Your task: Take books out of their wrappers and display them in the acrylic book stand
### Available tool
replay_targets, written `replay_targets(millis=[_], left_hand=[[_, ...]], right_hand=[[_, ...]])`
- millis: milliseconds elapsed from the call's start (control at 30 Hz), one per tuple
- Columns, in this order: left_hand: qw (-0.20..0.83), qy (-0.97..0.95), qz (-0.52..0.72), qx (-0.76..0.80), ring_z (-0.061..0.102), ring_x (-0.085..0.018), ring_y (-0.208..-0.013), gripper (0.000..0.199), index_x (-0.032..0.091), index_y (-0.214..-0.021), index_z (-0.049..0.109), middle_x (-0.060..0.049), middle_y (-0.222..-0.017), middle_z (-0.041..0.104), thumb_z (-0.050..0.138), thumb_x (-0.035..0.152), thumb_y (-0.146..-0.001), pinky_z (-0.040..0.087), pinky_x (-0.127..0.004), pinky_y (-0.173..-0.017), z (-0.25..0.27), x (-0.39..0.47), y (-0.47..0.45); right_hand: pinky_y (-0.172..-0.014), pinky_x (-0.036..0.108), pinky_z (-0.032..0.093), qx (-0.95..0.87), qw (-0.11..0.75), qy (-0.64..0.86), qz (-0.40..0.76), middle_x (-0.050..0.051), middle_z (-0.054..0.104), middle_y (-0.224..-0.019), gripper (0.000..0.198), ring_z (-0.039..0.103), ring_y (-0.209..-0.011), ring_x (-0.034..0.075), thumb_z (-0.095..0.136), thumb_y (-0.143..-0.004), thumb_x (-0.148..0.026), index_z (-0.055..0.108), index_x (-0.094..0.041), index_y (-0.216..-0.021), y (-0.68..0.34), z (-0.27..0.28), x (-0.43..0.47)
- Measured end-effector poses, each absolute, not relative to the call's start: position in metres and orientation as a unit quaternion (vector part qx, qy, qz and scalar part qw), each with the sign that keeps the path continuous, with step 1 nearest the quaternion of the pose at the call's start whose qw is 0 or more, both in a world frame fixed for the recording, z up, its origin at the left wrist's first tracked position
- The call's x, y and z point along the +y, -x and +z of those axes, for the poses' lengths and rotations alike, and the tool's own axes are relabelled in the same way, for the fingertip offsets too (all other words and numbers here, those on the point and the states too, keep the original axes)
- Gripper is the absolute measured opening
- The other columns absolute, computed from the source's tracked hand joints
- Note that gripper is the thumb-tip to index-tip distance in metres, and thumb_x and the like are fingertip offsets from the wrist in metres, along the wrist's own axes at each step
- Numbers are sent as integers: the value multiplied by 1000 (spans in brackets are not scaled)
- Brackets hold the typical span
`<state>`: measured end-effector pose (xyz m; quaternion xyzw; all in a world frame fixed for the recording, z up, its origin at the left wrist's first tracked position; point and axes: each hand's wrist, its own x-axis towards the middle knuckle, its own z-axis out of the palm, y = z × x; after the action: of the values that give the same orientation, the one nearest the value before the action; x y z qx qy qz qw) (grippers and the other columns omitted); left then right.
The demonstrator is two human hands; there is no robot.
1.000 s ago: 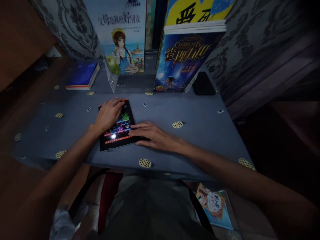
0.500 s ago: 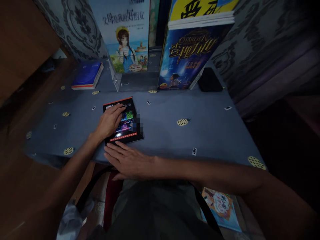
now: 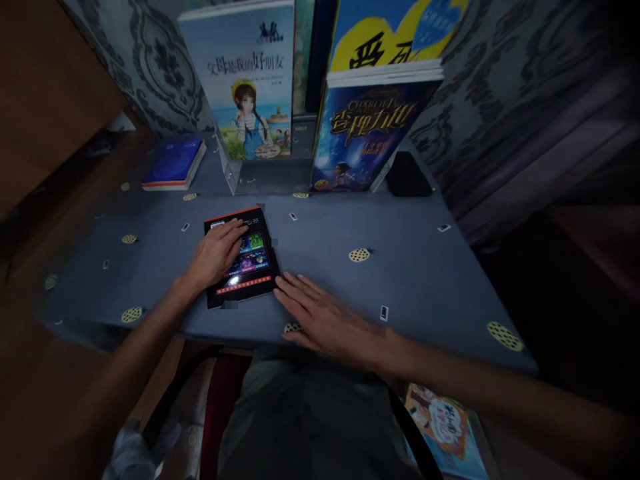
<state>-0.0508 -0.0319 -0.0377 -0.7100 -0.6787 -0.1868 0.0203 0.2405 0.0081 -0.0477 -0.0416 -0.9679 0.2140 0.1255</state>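
A thin black book [image 3: 263, 270] with an orange band and small coloured pictures lies flat on the cloth-covered table [image 3: 320, 247]. My left hand [image 3: 215, 253] rests flat on its left part, fingers stretched out and pointing up and right, covering some of the cover. Just right of the book's lower right corner, my right hand [image 3: 320, 313] lies palm down on the cloth with its fingers extended. Its fingertips come close to the book's edge; whether they touch it I cannot tell.
Clear stands at the back hold a light blue book [image 3: 250, 73] and a dark blue book [image 3: 367, 137]. A small blue book [image 3: 173, 160] lies back left, a black phone-like slab [image 3: 409, 175] back right. Below the table's front edge is another colourful book [image 3: 445, 427].
My right hand has moved right, from below the book's lower edge to beside its lower right corner. My left hand stays on the book. The view has tilted up slightly.
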Motion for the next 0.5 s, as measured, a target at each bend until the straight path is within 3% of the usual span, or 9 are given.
replay_targets(millis=[167,300,500], left_hand=[[49,705,-145,-692,58,-29,-131,41,20,-132,64,-13,-141,62,39,27,-101,47,-53,-112,-32,-34,47],[57,706,-96,-699,59,-31,-127,43,17,-133,63,-16,-137,63,37,23,-100,49,-53,-107,-23,-39,38],[54,717,-82,-690,56,-32,-132,43,16,-136,59,-15,-143,59,35,26,-102,47,-52,-110,-20,-58,16]], right_hand=[[-122,49,38,-965,113,46,231,27,45,-155,64,37,-150,34,59,-98,-46,52,-3,-144,-240,-32,2],[-121,42,40,-960,113,-36,252,20,55,-150,56,48,-144,26,56,-101,-45,53,-9,-144,-229,-26,-2],[-108,43,51,-940,194,7,282,14,71,-127,37,65,-121,24,44,-106,-29,61,-12,-134,-199,-29,36]])
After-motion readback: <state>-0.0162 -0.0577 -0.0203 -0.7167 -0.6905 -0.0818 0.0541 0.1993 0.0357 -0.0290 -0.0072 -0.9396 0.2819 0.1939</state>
